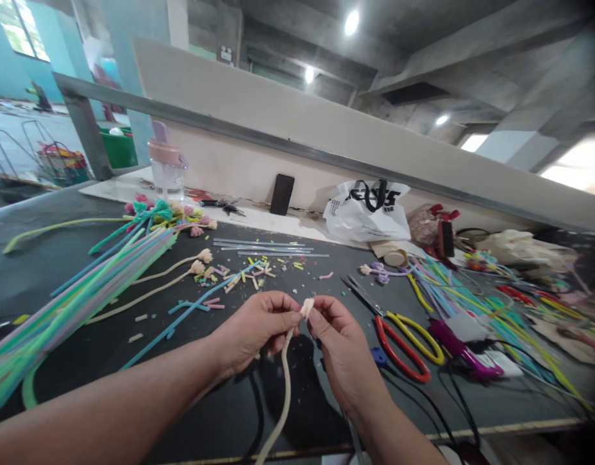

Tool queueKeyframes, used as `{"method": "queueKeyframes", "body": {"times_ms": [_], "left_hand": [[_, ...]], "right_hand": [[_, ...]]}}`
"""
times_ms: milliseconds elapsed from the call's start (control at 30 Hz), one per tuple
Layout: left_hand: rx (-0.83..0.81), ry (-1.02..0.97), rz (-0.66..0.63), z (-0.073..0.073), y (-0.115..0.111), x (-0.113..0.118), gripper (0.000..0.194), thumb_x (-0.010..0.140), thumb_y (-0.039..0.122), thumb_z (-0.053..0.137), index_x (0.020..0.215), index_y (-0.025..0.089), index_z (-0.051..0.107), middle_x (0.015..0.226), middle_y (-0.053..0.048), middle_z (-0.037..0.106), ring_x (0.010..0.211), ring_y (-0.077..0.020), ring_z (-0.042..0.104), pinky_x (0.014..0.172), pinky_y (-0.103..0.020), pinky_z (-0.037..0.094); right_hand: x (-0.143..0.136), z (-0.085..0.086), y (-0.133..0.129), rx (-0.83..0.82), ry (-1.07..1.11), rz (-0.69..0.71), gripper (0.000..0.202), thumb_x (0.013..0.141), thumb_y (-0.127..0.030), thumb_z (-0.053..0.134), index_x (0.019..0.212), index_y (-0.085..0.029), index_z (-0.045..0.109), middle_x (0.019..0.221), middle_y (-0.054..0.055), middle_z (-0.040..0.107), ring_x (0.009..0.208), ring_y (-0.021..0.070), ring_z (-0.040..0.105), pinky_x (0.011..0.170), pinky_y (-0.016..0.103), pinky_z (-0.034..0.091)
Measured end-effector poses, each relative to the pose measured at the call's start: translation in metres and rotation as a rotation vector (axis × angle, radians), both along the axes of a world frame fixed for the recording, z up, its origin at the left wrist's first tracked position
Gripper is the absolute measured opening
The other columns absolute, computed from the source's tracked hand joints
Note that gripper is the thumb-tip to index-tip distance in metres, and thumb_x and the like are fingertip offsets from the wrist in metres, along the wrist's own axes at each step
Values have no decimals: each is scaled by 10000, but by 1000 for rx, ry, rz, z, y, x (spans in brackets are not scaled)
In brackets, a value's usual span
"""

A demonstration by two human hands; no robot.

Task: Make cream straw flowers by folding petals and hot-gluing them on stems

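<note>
At the middle of the view, my left hand (266, 326) and my right hand (343, 339) meet, both closed in a pinch. Between their fingertips is the folded tip of a cream chenille stem (286, 381), which hangs down in a curve to the table's front edge. My left thumb and forefinger grip the tip from the left; the right thumb and forefinger press it from the other side. Scissors (375, 300) with one red and one yellow handle lie just right of my right hand. Left of my left hand lies a blue chenille stem (181, 315).
A bundle of pastel chenille stems (108, 284) with flower heads covers the left. Cut bits (252, 274) and clear glue sticks (273, 247) lie beyond my hands. A purple glue gun (466, 352) with cables sits right. Behind stand a bottle (166, 168), phone (282, 194) and white bag (368, 213).
</note>
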State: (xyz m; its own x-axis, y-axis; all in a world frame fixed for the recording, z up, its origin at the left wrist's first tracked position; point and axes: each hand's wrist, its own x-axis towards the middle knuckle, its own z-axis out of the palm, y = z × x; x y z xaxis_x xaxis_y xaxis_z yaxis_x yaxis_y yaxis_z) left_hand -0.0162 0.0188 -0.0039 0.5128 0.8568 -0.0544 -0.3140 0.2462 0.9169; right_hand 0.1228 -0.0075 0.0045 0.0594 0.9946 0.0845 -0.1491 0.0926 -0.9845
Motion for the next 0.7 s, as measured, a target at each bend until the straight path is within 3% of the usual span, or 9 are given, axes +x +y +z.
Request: {"method": "queueKeyframes", "body": {"times_ms": [700], "left_hand": [[38,13,-7,-3,1,0,150,722,270,631,745,146,548,579,37,543,350,-15,392,309,-113,286]], "right_hand": [[-1,-4,0,-1,56,32,135,726,-270,672,810,-215,581,680,-56,527,603,86,455,592,191,372]]}}
